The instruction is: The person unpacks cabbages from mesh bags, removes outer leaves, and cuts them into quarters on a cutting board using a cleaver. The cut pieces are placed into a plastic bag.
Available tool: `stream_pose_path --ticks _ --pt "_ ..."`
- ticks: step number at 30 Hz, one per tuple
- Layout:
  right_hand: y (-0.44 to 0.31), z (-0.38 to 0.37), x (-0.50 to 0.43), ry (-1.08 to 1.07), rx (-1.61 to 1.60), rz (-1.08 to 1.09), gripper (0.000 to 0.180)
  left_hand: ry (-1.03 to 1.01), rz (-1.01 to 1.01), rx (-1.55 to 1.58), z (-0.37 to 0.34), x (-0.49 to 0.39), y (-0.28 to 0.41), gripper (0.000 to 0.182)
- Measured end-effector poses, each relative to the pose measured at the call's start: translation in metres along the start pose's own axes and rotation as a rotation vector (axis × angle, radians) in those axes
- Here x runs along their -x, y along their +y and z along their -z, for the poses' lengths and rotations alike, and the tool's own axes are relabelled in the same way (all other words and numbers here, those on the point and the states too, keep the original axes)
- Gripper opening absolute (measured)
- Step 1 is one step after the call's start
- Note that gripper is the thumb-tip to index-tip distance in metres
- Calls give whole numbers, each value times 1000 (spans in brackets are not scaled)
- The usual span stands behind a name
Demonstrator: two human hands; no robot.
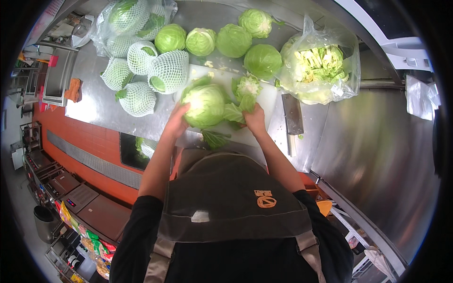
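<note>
A pale green cabbage (205, 106) rests on the white cutting board (270, 97) in front of me. My left hand (178, 119) grips its left side. My right hand (254, 119) pinches an outer cabbage leaf (233, 113) at the cabbage's right; whether the leaf is still attached I cannot tell. Beyond that hand, trimmed leaves with a pale cut base (246, 86) lie on the board. A loose dark green leaf (214, 138) sits at the board's near edge. To the right, a cleaver (293, 115) lies flat on the steel table, its pale handle towards me.
Several bare cabbages (233, 40) stand along the back. Cabbages in white foam nets (138, 99) sit at the left, near a clear bag of netted ones (124, 24). An open plastic bag (320, 67) at right holds cut cabbage. A black bin (132, 152) with leaves stands below the table's left edge.
</note>
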State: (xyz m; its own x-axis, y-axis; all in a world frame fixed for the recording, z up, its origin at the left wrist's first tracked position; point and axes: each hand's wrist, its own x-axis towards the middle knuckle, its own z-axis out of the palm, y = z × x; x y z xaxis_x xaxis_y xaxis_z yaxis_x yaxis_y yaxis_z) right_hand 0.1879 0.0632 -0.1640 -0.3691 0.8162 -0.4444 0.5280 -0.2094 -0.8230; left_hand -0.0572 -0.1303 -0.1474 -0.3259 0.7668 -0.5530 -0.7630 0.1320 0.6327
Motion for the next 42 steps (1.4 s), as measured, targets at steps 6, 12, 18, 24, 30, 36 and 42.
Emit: stream_pose_path --ticks 6,12,18,24,30,36,42 --pt "-25 28 12 217 535 342 58 -27 60 138 21 -3 -3 65" --pt "-101 -22 33 -176 499 615 82 -67 46 -250 -16 1 17 69" --pt "-93 -39 16 -270 560 543 100 45 -63 -625 -26 1 20 71" --pt "-88 31 -32 -448 293 249 104 264 -123 -646 9 -20 0 66" --pt "-78 55 -45 -388 151 154 103 663 -481 -1556 -15 -17 15 76" --pt "-74 22 -62 -346 118 44 101 30 -527 -1138 -99 -29 3 103" --pt "-126 43 -43 -301 52 12 86 -39 -402 -817 -104 -61 24 100"
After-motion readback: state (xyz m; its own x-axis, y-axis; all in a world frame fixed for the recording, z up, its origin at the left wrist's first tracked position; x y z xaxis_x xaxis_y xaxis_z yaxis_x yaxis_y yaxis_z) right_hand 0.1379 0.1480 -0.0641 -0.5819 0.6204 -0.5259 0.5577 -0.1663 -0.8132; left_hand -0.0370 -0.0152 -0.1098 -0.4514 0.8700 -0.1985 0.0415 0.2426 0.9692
